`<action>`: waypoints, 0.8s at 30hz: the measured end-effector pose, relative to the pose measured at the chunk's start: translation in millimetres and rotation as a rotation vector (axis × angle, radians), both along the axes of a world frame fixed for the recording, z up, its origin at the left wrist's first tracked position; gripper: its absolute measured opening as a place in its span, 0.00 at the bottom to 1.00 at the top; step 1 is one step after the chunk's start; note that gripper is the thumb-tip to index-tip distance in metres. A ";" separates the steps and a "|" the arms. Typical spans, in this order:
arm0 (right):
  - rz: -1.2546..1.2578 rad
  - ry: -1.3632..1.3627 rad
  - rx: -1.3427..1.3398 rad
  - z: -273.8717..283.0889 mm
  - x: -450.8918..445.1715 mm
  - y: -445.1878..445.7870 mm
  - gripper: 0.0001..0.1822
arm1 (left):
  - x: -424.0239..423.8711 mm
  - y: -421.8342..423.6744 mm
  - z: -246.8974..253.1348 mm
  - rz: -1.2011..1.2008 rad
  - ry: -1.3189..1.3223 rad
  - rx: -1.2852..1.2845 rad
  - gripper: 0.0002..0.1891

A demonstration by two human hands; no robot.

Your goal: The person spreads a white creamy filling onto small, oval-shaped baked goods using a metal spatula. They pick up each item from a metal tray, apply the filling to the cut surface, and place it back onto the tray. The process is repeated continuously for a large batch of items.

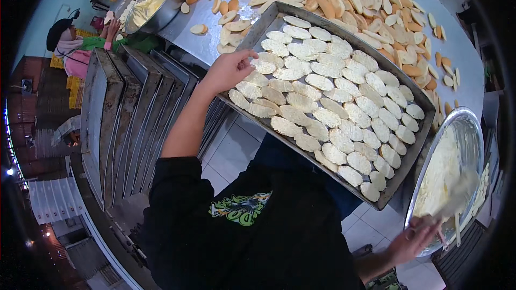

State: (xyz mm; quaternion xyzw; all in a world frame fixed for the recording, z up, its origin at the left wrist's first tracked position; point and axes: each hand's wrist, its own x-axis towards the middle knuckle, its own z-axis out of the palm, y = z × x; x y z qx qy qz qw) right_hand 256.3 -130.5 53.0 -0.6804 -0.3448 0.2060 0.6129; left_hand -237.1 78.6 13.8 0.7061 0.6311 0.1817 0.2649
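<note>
A metal baking tray (407, 169) lies tilted across the table edge, filled with rows of oval bread slices (330, 117) with a pale coating. My left hand (234, 68) is at the tray's left rim, its fingertips pinched near a coated slice; whether it grips that slice is unclear. At the lower right, my right hand (415, 237) holds a blurred spatula (459, 193) over a large metal bowl (479, 129) of pale cream (435, 177). Other handles stick out at the bowl's near rim.
Uncoated bread slices (379, 16) are heaped on the metal table (467, 88) beyond the tray. Several empty trays (113, 129) stand stacked on edge at left. A second bowl (173, 8) of cream sits at upper left, near another person (76, 48).
</note>
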 end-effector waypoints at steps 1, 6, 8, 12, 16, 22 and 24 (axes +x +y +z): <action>-0.030 -0.068 0.074 11.1 9.2 -3.5 0.23 | 2.5 1.5 -2.2 -0.014 0.009 0.005 0.15; -0.379 -0.406 -0.069 7.5 38.5 -4.3 0.21 | 17.7 3.1 -9.8 -0.052 -0.037 0.067 0.16; -0.072 -0.712 -0.582 0.0 57.0 -6.3 0.20 | 18.5 3.2 -15.0 -0.093 -0.021 0.072 0.17; 0.019 -0.827 -0.664 -10.1 71.7 -12.7 0.18 | 29.6 -1.1 -13.7 -0.150 0.037 0.095 0.18; -0.018 -0.768 -0.632 9.9 81.0 -16.5 0.18 | 34.4 -1.6 -15.2 -0.129 0.063 0.082 0.18; -0.340 -0.581 -0.299 26.4 79.4 -26.2 0.19 | 38.8 -5.6 -10.1 -0.140 0.064 0.087 0.18; -0.400 -0.602 -0.387 19.0 61.7 -15.0 0.18 | 44.5 -2.7 -9.8 -0.144 0.057 0.089 0.18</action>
